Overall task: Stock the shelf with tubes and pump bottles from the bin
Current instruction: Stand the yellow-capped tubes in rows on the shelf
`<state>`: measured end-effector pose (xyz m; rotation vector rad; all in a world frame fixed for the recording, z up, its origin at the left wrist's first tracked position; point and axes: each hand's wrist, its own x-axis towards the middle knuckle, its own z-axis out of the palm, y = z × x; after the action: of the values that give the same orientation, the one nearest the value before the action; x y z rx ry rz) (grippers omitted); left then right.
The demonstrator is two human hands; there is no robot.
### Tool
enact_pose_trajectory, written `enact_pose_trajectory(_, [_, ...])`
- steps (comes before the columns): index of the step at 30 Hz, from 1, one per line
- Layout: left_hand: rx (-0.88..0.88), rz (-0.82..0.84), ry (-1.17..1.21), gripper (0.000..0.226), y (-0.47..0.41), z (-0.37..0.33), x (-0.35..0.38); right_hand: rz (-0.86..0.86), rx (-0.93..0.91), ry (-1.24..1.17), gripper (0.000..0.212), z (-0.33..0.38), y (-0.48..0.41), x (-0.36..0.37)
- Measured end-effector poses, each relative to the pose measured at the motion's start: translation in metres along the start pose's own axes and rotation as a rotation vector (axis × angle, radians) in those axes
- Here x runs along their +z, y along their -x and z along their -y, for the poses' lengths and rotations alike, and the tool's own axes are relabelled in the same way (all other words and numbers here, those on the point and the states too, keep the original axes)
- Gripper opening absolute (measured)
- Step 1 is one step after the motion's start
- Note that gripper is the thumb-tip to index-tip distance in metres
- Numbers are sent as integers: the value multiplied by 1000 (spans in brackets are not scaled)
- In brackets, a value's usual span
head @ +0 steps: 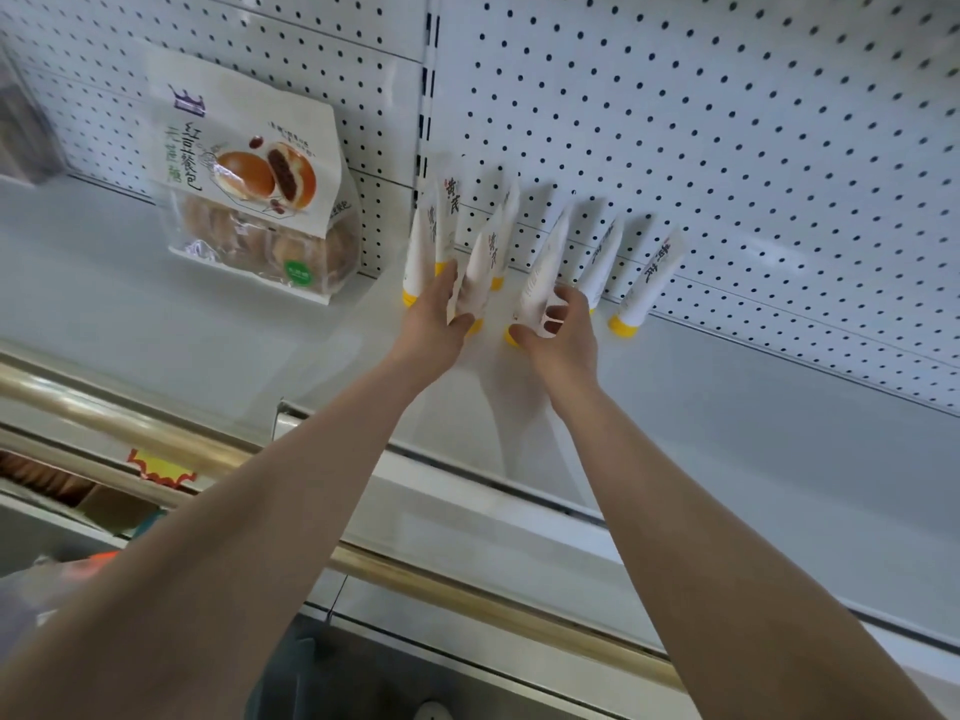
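Both hands are being held over the white shelf [218, 335], at a group of white tubes with yellow caps.

Left hand [434, 317]: the left tube [477, 267] is being gripped near its lower end, fingers curled round it, thumb across the front. It is being held cap down and tilted back; the cap is mostly hidden behind the hand.

Right hand [563, 332]: the right tube [541, 267] is being gripped low, fingers wrapped round it, thumb pressed just above the yellow cap. It is also cap down and tilted. Whether either cap is touching the shelf cannot be told.

The other tubes [649, 280] are being propped cap down on the shelf, tops leaning towards the pegboard [727, 122]: two just left of the left hand, one behind between the hands, two right of the right hand.

A bread bag [260, 200] is being leaned against the pegboard, well left of the tubes. A gold rail [467, 605] is being crossed by both forearms along the shelf front.
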<state>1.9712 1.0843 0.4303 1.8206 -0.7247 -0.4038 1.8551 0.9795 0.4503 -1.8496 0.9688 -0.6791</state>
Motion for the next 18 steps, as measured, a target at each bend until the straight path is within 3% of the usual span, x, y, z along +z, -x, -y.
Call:
enact_pose_trajectory(5, [19, 2, -4, 70, 24, -1, -11, -60, 19, 8, 64, 6, 28, 3])
enact_pose_trajectory(18, [142, -55, 113, 41, 129, -5, -102, -6, -134, -51, 44, 46, 144, 55])
